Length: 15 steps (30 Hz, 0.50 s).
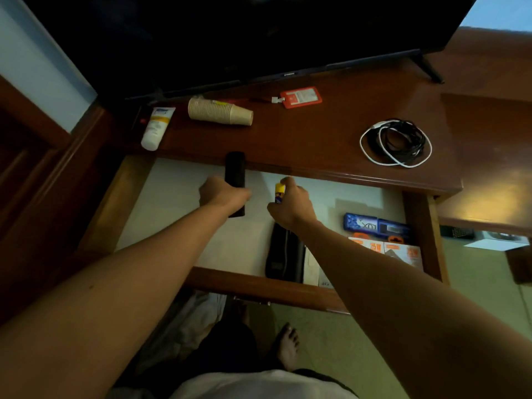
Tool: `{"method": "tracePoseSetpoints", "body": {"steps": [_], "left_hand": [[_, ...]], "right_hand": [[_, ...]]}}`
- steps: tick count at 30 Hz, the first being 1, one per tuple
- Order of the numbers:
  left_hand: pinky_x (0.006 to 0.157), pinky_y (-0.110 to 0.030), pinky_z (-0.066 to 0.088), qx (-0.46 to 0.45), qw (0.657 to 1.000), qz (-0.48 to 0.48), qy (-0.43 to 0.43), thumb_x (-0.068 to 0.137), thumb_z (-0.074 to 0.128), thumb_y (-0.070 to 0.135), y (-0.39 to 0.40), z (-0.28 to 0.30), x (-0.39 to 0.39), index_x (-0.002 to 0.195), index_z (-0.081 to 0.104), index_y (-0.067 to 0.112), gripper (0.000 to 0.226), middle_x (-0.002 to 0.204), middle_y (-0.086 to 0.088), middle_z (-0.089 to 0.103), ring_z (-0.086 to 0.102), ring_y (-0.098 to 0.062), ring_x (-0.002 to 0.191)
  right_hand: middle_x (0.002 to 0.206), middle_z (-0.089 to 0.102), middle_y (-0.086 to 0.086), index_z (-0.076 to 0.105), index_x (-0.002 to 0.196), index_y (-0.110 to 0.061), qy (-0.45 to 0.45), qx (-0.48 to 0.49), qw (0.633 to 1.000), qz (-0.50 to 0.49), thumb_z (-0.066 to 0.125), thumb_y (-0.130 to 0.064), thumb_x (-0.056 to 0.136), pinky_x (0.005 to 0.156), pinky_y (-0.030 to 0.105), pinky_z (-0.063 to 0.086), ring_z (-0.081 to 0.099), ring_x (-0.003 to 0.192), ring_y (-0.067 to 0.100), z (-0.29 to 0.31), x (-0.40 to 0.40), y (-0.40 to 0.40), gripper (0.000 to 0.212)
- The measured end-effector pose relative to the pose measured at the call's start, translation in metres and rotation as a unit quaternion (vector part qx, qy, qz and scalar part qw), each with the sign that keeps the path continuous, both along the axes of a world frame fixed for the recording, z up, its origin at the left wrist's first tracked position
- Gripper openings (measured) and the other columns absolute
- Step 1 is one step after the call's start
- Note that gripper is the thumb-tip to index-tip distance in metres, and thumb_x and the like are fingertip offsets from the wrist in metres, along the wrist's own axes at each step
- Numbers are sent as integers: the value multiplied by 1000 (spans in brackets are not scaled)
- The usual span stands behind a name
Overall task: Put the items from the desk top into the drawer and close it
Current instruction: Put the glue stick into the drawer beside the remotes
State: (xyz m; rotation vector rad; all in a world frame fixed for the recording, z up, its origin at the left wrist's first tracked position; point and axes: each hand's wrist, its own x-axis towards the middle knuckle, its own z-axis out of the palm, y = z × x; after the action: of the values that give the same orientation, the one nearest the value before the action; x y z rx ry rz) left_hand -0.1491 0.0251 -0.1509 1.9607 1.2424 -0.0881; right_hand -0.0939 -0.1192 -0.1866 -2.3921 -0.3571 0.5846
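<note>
Your only view comes from your head, looking steeply down and forward. It sits close above the open drawer [178,203], with the desk [331,133] beyond.

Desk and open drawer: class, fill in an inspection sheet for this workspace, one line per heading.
Surface: dark wooden desk top, glossy; the drawer below it is pulled open, with a pale bottom.
Job's things: on the desk, a white tube, a stack of paper cups lying on its side, an orange card holder.
Clutter: in the drawer, a black case, a blue box, orange-and-white boxes.
Grippers: left hand holds a black remote; right hand holds a small yellow tube; both over the drawer.
Cables: coiled black and white cables on the desk.
Surroundings: television at the back, green floor.
</note>
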Motion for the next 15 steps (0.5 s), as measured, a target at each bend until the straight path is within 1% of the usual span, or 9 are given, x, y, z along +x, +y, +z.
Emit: {"method": "tracePoseSetpoints", "body": {"steps": [4, 6, 7, 8, 9, 10, 11, 12, 15], "left_hand": [[63, -31, 55, -8, 999, -50, -8, 74, 80, 30, -22, -21, -24, 110, 67, 6, 45, 101, -10, 69, 69, -25, 88], [60, -30, 56, -12, 996, -81, 18, 71, 81, 33, -32, -35, -37, 106, 69, 7, 46, 99, -9, 69, 69, -24, 84], [60, -31, 57, -11, 995, -97, 33, 67, 81, 37, -36, -41, -42, 105, 70, 8, 49, 99, -9, 68, 69, -25, 83], [62, -33, 59, -5, 992, -115, 48, 63, 80, 42, -38, -47, -45, 105, 69, 9, 55, 101, -9, 67, 69, -25, 81], [64, -36, 60, 4, 989, -133, 63, 59, 78, 46, -37, -53, -48, 106, 69, 10, 60, 103, -10, 65, 68, -26, 81], [66, -38, 60, 12, 985, -151, 77, 57, 77, 49, -36, -60, -51, 106, 68, 10, 63, 105, -10, 63, 67, -28, 81], [67, -37, 60, 18, 981, -168, 91, 59, 77, 50, -34, -65, -52, 107, 67, 10, 63, 108, -11, 61, 66, -29, 81], [67, -36, 58, 23, 977, -185, 105, 64, 79, 48, -31, -68, -54, 109, 65, 9, 61, 111, -12, 59, 65, -30, 83], [67, -34, 50, 36, 965, -218, 139, 74, 79, 43, -20, -78, -60, 116, 60, 7, 59, 121, -14, 50, 62, -32, 91]], "right_hand": [[116, 57, 15, 40, 135, -13, 63, -17, 998, -23, 71, -21, 84, 70, 35, 51, 58, 91, 30, -14, -19, -7, 60], [111, 55, 13, 40, 132, -12, 106, -41, 993, -16, 72, -18, 85, 60, 33, 52, 57, 89, 29, -17, -24, -8, 57], [108, 52, 11, 40, 131, -12, 132, -53, 990, -14, 71, -15, 85, 55, 31, 53, 58, 88, 29, -18, -26, -9, 56], [106, 50, 11, 40, 130, -12, 152, -62, 986, -15, 71, -12, 85, 53, 32, 56, 59, 88, 31, -20, -29, -8, 55], [107, 50, 12, 40, 130, -13, 162, -71, 984, -16, 70, -11, 85, 57, 36, 59, 60, 90, 33, -23, -33, -7, 54], [110, 51, 14, 40, 130, -14, 163, -78, 983, -15, 69, -12, 85, 65, 41, 61, 61, 92, 34, -26, -35, -6, 54], [114, 53, 15, 40, 131, -14, 160, -85, 983, -14, 69, -13, 84, 72, 42, 61, 61, 94, 35, -29, -38, -5, 55], [118, 53, 15, 40, 133, -14, 154, -88, 984, -14, 69, -14, 85, 76, 41, 60, 61, 97, 34, -33, -41, -2, 56], [125, 55, 14, 41, 139, -14, 140, -94, 986, -11, 71, -16, 85, 77, 36, 52, 59, 105, 33, -43, -48, 5, 61]]}}
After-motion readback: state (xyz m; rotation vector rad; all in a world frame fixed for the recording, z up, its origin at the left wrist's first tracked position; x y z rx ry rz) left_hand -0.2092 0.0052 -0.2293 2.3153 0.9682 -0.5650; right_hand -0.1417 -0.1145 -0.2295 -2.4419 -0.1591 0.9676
